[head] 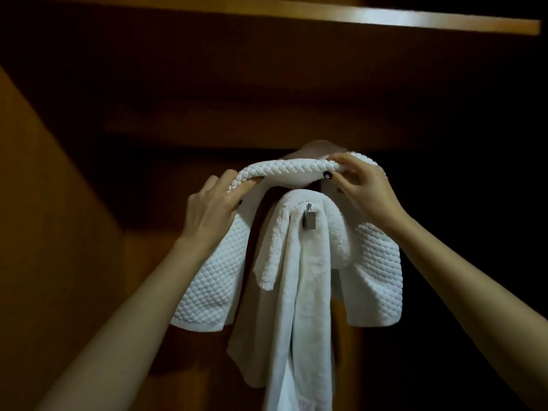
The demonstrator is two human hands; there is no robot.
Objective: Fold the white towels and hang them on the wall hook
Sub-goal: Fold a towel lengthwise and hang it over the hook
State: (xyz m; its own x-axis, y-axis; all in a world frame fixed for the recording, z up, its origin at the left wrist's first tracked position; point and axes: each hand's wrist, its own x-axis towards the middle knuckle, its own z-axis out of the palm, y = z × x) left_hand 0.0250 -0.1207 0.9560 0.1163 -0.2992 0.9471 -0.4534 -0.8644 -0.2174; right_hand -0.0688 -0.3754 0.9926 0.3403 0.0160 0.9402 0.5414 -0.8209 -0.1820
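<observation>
A long plain white towel hangs draped over a small metal wall hook, whose knob pokes out in front of it. Above the hook I hold a folded white waffle-textured towel, arched over the top of the hanging one, its two ends drooping down on either side. My left hand grips the waffle towel's left part, thumb under the fold. My right hand pinches its right part between thumb and fingers.
The hook sits on a dark wooden wall. A wooden ledge juts out overhead, and a slanted wooden panel stands at the left. The surroundings are dim.
</observation>
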